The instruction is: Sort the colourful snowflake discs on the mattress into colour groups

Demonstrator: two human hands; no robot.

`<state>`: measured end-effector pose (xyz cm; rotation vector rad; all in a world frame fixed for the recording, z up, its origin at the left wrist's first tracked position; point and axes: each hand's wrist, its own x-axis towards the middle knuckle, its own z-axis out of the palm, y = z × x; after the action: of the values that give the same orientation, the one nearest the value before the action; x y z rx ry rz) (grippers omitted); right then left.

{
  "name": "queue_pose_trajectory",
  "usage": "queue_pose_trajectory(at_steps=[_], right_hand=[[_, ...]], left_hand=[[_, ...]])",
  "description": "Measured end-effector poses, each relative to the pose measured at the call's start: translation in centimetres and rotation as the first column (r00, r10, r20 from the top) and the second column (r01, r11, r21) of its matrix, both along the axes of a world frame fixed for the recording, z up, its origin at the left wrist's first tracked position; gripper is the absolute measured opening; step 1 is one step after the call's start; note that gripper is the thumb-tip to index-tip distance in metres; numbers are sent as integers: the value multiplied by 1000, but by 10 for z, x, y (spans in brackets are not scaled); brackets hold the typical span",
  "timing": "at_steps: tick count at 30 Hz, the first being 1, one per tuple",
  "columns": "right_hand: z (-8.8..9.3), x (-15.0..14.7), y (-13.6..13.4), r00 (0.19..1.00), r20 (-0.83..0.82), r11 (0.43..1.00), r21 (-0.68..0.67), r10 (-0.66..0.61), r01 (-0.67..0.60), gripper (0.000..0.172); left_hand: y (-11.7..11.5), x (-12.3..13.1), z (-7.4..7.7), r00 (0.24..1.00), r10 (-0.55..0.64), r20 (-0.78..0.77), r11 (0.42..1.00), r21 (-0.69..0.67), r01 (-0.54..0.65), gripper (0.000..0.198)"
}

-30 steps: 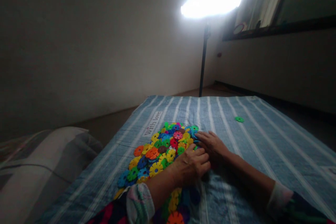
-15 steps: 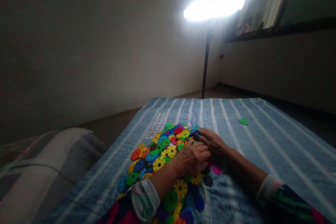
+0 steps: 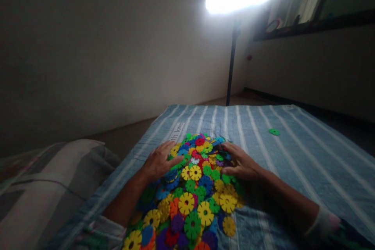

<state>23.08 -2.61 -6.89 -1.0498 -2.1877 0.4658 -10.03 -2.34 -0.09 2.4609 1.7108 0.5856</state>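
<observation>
A heap of colourful plastic flower-shaped discs (image 3: 196,187) lies on a blue striped bedsheet (image 3: 295,164). My left hand (image 3: 159,161) rests on the heap's left edge, fingers stretched out and spread over the discs. My right hand (image 3: 240,162) lies against the heap's right edge, fingers extended along the discs. Neither hand grips a disc that I can see. Both forearms run back toward me on either side of the heap.
One green disc (image 3: 274,131) lies alone on the sheet at the far right. A grey pillow (image 3: 52,187) sits off the bed's left side. A bright lamp on a dark pole (image 3: 232,62) stands beyond the bed, near a window ledge.
My left hand has moved from beside the right hand to the heap's left edge and opened out. The discs now sit gathered between both hands.
</observation>
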Motion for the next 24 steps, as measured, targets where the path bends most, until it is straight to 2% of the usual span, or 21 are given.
queue_pose_trajectory(at_steps=[2,4,7,10,13,18,24], right_hand=[[-10,4,-9,998,63,999,36,15,-18,107],[-20,8,-17,994,102,997,71,30,-37,120],[-27,7,-24,992,123,995,89,31,-42,125],[-25,-3,-21,991,134,999,47,4,-11,128],[-19,-17,-10,989,141,999,6,-50,50,130],[-15,-34,8,985,142,995,-10,-97,100,126],[-13,-41,28,994,75,995,-54,-79,83,120]], left_hand=[[-12,-23,-13,996,24,-81,999,-33,-27,71],[-26,-38,-29,992,-9,-125,998,-56,2,78],[-44,-46,-52,985,-9,-170,999,-49,1,90],[-48,-33,-64,983,6,-185,1000,-9,-8,92],[-44,-9,-61,985,20,-172,1000,1,-20,90],[-32,30,-43,979,77,-187,991,-89,-95,87],[-17,52,-30,968,141,-208,968,-175,-179,83]])
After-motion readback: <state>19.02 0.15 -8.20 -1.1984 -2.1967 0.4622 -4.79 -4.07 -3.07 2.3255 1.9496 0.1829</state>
